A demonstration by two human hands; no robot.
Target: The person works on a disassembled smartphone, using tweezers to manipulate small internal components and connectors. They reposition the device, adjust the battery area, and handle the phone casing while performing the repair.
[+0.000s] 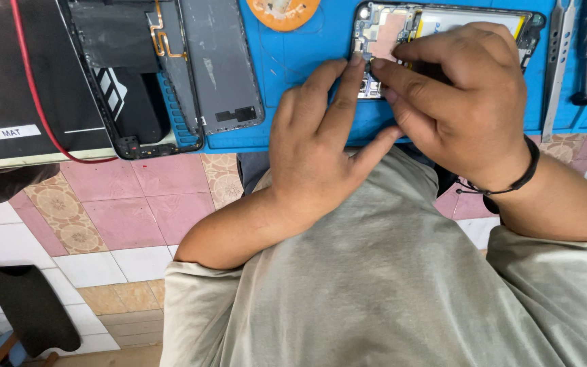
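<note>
Grey-shirted lap lies nearest; left hand [317, 146], fingers spread, touches the opened phone [402, 30]; right hand [467, 102] seemingly pinches something on its circuit board.

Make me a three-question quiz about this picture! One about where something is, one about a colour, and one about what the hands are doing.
1. Where does the opened phone lie?
A. on the blue mat
B. on the tiled floor
C. on the person's lap

2. What colour is the band on the right wrist?
A. red
B. black
C. white

3. What are the left hand and right hand doing?
A. resting flat on the floor
B. holding a cup
C. touching the phone's inner parts with their fingertips

Answers:
1 A, the phone sits on the blue mat near its top edge.
2 B, a thin black band circles that wrist.
3 C, fingertips of both hands meet on the exposed board.
</note>
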